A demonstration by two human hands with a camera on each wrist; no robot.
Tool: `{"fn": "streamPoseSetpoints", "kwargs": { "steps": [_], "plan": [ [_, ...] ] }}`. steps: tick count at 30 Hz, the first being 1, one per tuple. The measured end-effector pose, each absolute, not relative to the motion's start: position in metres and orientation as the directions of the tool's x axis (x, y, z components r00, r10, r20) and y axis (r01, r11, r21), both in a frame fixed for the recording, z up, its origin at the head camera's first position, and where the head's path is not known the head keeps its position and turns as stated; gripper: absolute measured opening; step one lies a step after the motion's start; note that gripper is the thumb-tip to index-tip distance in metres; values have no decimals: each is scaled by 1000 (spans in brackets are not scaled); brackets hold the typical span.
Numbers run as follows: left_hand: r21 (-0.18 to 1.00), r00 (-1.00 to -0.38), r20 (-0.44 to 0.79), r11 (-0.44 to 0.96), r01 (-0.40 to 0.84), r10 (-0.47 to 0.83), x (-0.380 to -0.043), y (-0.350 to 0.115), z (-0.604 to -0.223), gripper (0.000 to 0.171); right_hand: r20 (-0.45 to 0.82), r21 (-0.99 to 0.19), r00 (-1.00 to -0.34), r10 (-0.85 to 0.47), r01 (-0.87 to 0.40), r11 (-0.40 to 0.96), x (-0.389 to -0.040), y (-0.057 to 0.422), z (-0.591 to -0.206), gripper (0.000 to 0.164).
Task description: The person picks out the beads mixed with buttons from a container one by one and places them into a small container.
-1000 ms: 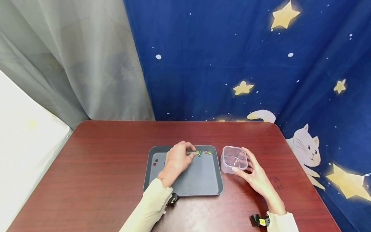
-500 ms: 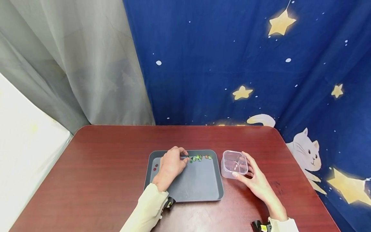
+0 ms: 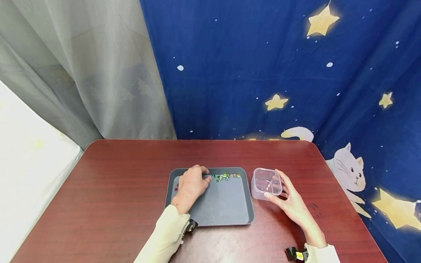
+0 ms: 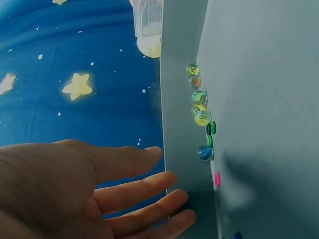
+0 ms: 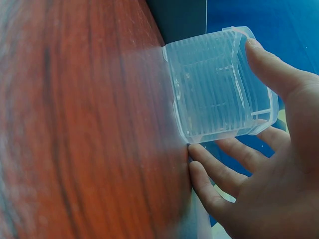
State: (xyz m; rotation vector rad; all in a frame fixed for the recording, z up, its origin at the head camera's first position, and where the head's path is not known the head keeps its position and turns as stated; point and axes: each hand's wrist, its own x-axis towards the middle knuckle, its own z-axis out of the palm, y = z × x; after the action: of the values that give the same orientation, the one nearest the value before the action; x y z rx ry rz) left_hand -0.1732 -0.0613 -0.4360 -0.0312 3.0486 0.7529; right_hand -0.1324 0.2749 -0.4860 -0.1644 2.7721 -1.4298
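My left hand [image 3: 192,181] is over the far left part of a grey tray [image 3: 223,206], its fingers loosely bent. In the left wrist view its fingers stretch toward the tray wall and hold nothing. Several glass marbles [image 4: 202,118] lie along that wall, mixed with small flat pieces: a green disc [image 4: 213,127], a pink disc [image 4: 217,179] and a dark blue piece [image 4: 238,235]. A red piece [image 3: 176,189] shows beside the left hand. My right hand [image 3: 292,204] grips a clear plastic box [image 3: 261,196] by its side, thumb at the rim and fingers behind.
The box stands on the reddish wooden table [image 3: 125,197], just right of the tray. A blue curtain with stars [image 3: 230,73] hangs behind the table's far edge, with a grey curtain [image 3: 115,73] to the left. Both wrists wear small black cameras.
My left hand has moved left along the tray's far side, away from the marbles, and more of them show. The right hand stays on the box.
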Motion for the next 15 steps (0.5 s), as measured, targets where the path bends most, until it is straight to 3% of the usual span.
{"fn": "streamPoseSetpoints", "kwargs": {
  "steps": [15],
  "plan": [
    [421, -997, -74, 906, -38, -7, -172, -64, -438, 30, 36, -809, -994, -104, -90, 581, -133, 276, -487, 90]
  ]
}}
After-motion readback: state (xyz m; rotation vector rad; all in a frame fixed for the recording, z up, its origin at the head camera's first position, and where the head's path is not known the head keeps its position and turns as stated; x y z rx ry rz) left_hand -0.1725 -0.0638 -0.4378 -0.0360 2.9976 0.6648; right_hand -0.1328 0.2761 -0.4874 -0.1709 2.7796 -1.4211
